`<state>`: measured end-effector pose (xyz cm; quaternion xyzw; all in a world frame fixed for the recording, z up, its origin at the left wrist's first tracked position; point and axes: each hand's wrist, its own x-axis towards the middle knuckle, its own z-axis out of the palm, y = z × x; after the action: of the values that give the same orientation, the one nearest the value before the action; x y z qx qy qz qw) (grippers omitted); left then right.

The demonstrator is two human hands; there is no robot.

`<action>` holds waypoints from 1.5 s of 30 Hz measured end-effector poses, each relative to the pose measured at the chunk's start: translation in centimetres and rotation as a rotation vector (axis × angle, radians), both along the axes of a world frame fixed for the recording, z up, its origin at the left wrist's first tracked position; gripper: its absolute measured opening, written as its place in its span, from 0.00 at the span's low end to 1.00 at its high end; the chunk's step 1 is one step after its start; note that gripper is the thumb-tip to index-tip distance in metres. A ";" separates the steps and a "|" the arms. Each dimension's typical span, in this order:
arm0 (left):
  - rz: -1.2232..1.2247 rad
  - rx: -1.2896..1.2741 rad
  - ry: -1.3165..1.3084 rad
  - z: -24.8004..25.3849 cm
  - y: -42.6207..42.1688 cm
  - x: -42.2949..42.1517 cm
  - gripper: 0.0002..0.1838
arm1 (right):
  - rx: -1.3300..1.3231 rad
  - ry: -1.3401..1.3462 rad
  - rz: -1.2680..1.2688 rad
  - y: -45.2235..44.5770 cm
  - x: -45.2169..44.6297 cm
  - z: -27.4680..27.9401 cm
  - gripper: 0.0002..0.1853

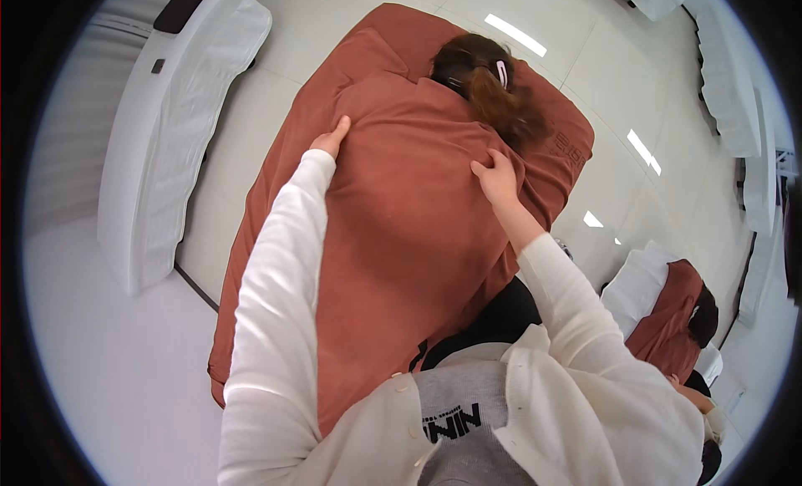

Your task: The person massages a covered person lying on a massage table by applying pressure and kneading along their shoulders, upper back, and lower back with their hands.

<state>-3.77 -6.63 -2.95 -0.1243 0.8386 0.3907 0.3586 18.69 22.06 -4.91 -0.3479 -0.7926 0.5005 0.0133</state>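
Note:
A person lies under a reddish-brown cloth [393, 260] on a bed, with dark hair [472, 72] and a pale hair clip [502, 73] showing at the top. My left hand [332, 140] rests on the cloth at the left side of the covered upper back, its thumb stretched out and its other fingers mostly hidden. On the right side, below the hair, my right hand [499, 178] touches the cloth with thumb and index finger apart. Neither hand visibly holds anything.
A white-covered bed [167, 135] with a dark pad [181, 9] stands at the left. At the lower right, another person lies under a reddish-brown cloth [668, 319], with a co-worker's arm [693, 396] beside them. More white-covered beds [725, 76] line the right side.

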 end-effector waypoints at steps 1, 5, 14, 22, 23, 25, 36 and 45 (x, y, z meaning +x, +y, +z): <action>-0.008 0.104 -0.007 1.5 -0.5 1.2 0.60 | 0.001 0.004 0.008 -0.9 0.3 2.0 0.38; -0.213 0.142 0.036 2.2 0.2 5.2 0.70 | 0.185 -0.365 0.092 -5.8 1.5 4.9 0.64; -0.160 -0.073 0.119 0.0 0.2 4.1 0.71 | 0.155 -0.519 -0.006 -7.8 -1.1 4.6 0.69; -0.377 -0.122 0.153 1.7 0.1 5.1 0.69 | 0.205 -0.590 0.187 -8.0 -0.2 6.0 0.67; -0.376 -0.120 0.150 1.8 0.7 5.1 0.69 | 0.207 -0.593 0.189 -8.4 -1.0 6.5 0.67; -0.285 -0.238 0.112 2.2 1.5 5.1 0.68 | 0.166 -0.657 0.092 -8.8 -2.6 6.7 0.68; -0.411 -0.032 0.130 1.4 -1.3 4.8 0.70 | 0.209 -0.573 0.233 -7.2 0.9 4.6 0.69; -0.283 -0.070 0.058 0.6 -1.2 3.7 0.72 | 0.145 -0.615 0.078 -7.5 -2.1 4.9 0.67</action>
<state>-0.06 -7.83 -2.33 -0.0060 0.8709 0.3102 0.3812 16.54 14.58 -0.04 -0.4502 -0.8060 0.3142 -0.2213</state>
